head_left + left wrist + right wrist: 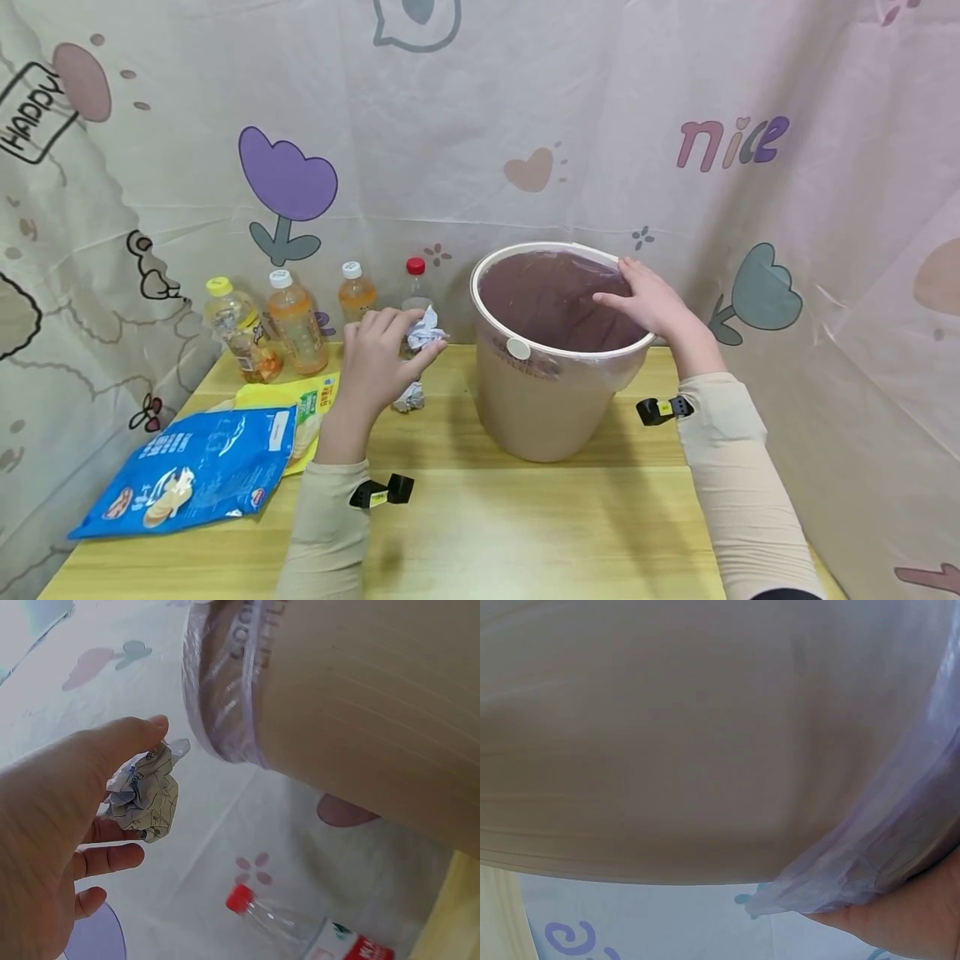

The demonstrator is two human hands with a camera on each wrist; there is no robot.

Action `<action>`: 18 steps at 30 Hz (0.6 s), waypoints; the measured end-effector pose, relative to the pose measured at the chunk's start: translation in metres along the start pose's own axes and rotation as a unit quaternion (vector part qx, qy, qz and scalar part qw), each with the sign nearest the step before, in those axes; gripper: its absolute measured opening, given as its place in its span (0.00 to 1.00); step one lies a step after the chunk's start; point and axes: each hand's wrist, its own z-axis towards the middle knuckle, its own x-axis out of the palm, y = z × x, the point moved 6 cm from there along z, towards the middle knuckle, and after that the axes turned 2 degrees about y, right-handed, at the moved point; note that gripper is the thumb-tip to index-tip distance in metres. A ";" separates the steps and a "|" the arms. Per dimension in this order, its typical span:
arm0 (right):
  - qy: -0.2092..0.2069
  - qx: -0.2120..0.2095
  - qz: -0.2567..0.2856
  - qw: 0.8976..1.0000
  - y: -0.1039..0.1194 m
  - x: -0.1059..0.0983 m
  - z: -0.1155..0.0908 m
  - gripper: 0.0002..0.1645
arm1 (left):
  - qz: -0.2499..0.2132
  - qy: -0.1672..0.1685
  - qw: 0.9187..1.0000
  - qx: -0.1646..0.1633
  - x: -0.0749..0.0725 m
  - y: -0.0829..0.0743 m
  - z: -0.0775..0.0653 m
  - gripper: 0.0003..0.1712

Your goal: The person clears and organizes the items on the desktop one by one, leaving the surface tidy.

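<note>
My left hand pinches a crumpled paper ball between thumb and fingers, to the left of the bin. In the left wrist view the paper ball shows printed lines, and the other fingers are spread below it. The beige trash bin stands upright, lined with a translucent purplish bag folded over its rim. On the bin's right rim rests my right hand, its thumb extended over the opening. In the right wrist view, part of that hand lies against the bag's edge.
A second paper ball lies on the wooden table behind my left hand. Several plastic bottles stand along the back left, one with a red cap. Blue and yellow snack bags lie at the left. A printed curtain hangs behind.
</note>
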 end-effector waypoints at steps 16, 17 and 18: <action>0.002 0.002 -0.004 1.000 0.001 0.000 0.000 0.52 | 0.008 -0.015 0.996 0.082 -0.015 -0.024 0.046 0.30; 0.001 0.002 -0.004 1.000 0.002 0.000 0.000 0.52 | 0.009 -0.013 0.996 0.086 -0.015 -0.026 0.048 0.30; 0.001 0.002 -0.003 1.000 0.002 0.000 0.001 0.52 | 0.009 -0.013 0.996 0.090 -0.015 -0.028 0.051 0.30</action>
